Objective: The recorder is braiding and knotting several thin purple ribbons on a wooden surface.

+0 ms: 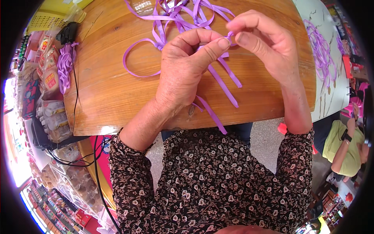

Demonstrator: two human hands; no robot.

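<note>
Head view, looking down over the wooden table (117,85); all places below are given from it.

- Your left hand (185,74) is raised over the middle of the table, thumb and forefinger pinched on a purple ribbon strip (224,84). The other fingers curl in over the strip.
- Your right hand (265,43) is above the table's right half, fingertips closed on the same strip at a small fold or loop (230,35), right where the two hands meet. Both hands grip the ribbon; neither is slack.
- Several loose tails of that ribbon hang from the left hand toward the table's near edge; one reaches just past it.
- A tangle of further purple ribbons (183,15) lies on the table's far side, one wide loop curving out to the left of your left hand.

Judgement on progress: early to middle. Only one small fold is formed at the fingertips, and whether it is a knot or a weave you cannot tell at this size. The hanging tails are unworked, and the far tangle looks untouched, so most of the ribbon work seems left.

Off the table: a bunch of purple cords (65,66) at its left edge, more purple strands (321,50) on the pale surface (339,93) to its right, packaged goods (52,117) to its left.
</note>
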